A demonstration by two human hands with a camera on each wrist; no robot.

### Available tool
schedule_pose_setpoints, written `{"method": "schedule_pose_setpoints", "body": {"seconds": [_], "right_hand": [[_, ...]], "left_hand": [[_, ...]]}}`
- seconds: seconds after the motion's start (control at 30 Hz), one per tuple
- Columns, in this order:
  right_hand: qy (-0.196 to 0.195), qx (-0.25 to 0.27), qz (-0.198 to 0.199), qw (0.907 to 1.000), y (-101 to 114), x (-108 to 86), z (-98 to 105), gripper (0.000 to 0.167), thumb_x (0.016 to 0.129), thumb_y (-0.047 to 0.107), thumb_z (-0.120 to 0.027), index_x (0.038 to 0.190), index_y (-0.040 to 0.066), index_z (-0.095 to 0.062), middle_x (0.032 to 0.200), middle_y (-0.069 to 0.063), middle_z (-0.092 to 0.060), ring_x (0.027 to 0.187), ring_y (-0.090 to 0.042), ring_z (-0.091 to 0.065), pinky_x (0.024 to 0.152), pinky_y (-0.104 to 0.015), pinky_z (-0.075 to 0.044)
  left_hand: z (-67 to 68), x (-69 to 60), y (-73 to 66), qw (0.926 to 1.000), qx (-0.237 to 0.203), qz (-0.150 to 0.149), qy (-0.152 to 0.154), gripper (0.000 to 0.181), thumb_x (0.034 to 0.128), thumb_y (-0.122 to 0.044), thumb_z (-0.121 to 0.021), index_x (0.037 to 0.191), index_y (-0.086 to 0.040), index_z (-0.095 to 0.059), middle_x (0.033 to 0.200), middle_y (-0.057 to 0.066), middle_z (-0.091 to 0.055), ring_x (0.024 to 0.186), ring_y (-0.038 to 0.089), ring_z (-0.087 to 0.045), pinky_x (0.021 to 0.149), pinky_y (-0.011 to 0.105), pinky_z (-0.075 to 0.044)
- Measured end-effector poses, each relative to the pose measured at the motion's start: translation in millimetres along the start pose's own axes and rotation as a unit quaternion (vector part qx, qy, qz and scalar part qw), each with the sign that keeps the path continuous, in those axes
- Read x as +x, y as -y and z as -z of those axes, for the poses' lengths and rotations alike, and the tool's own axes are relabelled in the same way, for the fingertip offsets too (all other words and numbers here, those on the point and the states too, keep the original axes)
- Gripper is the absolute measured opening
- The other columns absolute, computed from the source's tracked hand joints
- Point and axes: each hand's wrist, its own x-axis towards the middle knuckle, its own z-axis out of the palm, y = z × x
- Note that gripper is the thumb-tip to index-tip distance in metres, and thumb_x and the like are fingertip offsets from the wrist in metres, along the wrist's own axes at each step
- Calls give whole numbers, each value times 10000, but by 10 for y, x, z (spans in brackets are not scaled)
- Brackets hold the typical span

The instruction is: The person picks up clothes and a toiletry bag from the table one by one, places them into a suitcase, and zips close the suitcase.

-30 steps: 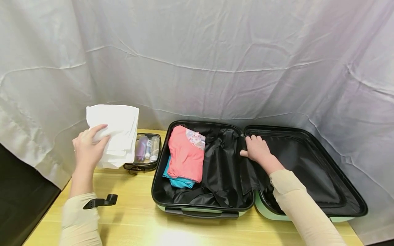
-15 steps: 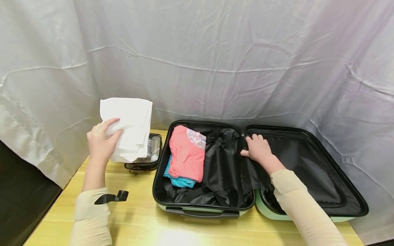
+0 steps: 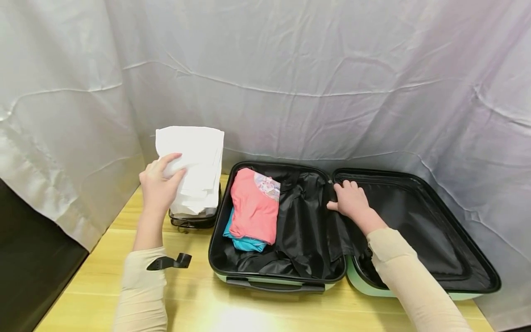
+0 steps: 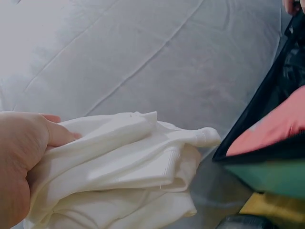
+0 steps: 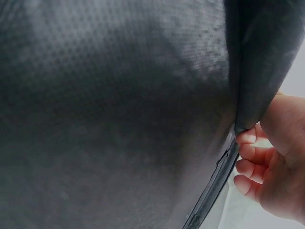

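Note:
In the head view my left hand (image 3: pixel 159 184) grips a folded white garment (image 3: pixel 195 152) by its left edge, raised above a small black-edged clear pouch (image 3: pixel 195 222). The left wrist view shows the garment's layered folds (image 4: pixel 119 164), the thumb lying over them. An opened suitcase (image 3: pixel 269 278) with black lining lies right of the pouch. Its left half carries a folded coral-pink garment (image 3: pixel 253 210) on a turquoise one (image 3: pixel 249 244). At the hinge, my right hand (image 3: pixel 351 201) holds the edge of a black zippered divider flap (image 3: pixel 335 233); curled fingers (image 5: pixel 252 167) meet that edge in the right wrist view.
The suitcase's other half (image 3: pixel 419 226) lies flat on the right, lined in black. A carry handle (image 3: pixel 274 287) faces the front of the wooden table (image 3: pixel 199 295). Grey-white curtain (image 3: pixel 290 69) hangs close behind everything.
My left hand has carried the white garment rightward and slightly up, toward the suitcase, so it now covers most of the pouch. The right hand keeps its hold on the flap.

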Motion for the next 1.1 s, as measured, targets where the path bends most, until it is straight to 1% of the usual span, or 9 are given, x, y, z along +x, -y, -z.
{"method": "schedule_pose_setpoints", "body": {"seconds": [0.1, 0.23, 0.43, 0.6, 0.73, 0.83, 0.93, 1.1], "right_hand": [[-12, -20, 1, 10000, 3, -2, 2, 620, 881, 425, -671, 1256, -47, -530, 1176, -311, -499, 1054, -479, -465, 868, -598, -425], [-13, 1, -18, 10000, 12, -5, 4, 618, 878, 423, -673, 1257, -45, -532, 1179, -309, -504, 1062, -479, -467, 879, -603, -425], [37, 29, -2, 10000, 10, -4, 3, 626, 886, 419, -663, 1279, -47, -520, 1209, -317, -494, 1088, -486, -459, 897, -607, -419], [-21, 8, 15, 10000, -3, 6, -9, 631, 883, 420, -666, 1280, -48, -520, 1205, -316, -502, 1081, -488, -467, 887, -610, -427], [-27, 7, 22, 10000, -3, 7, -10, 630, 881, 420, -670, 1274, -50, -522, 1192, -315, -507, 1068, -487, -471, 880, -607, -429], [9, 29, 8, 10000, -2, 0, -5, 627, 881, 417, -672, 1272, -50, -521, 1190, -313, -506, 1067, -486, -469, 882, -607, -427], [20, 53, 8, 10000, 2, -4, 6, 625, 880, 411, -674, 1271, -51, -521, 1188, -312, -506, 1070, -488, -467, 886, -610, -423], [46, 86, 28, 9999, -6, -7, 19, 633, 882, 410, -670, 1274, -61, -513, 1190, -321, -500, 1085, -500, -462, 894, -623, -414]], "left_hand": [[-57, -4, -75, 10000, -79, 34, 22, 363, 795, -90, -777, 1151, -109, -707, 1120, 166, -711, 947, 395, -556, 917, 506, -300], [-112, -10, -173, 9997, -180, 163, 63, 365, 792, -105, -783, 1149, -110, -709, 1142, 165, -706, 990, 407, -568, 955, 523, -308], [-209, -43, -314, 9988, -267, 374, 184, 374, 791, -127, -783, 1158, -125, -707, 1158, 173, -696, 1059, 404, -580, 971, 522, -327], [-307, -76, -433, 9978, -404, 467, 254, 371, 793, -143, -788, 1156, -144, -712, 1142, 181, -696, 1074, 394, -591, 976, 511, -374], [-370, -95, -530, 9969, -454, 536, 354, 369, 800, -164, -787, 1161, -161, -711, 1153, 164, -696, 1090, 379, -591, 1003, 512, -361], [-404, -104, -595, 9957, -526, 644, 420, 375, 804, -171, -784, 1171, -166, -706, 1168, 157, -692, 1114, 371, -586, 1040, 524, -319], [-442, -109, -646, 9944, -596, 752, 450, 376, 809, -172, -779, 1178, -171, -702, 1189, 148, -688, 1143, 360, -580, 1050, 526, -305], [-543, -122, -715, 9940, -611, 746, 525, 363, 822, -198, -772, 1179, -191, -702, 1190, 122, -693, 1148, 347, -586, 1044, 529, -316]]}}
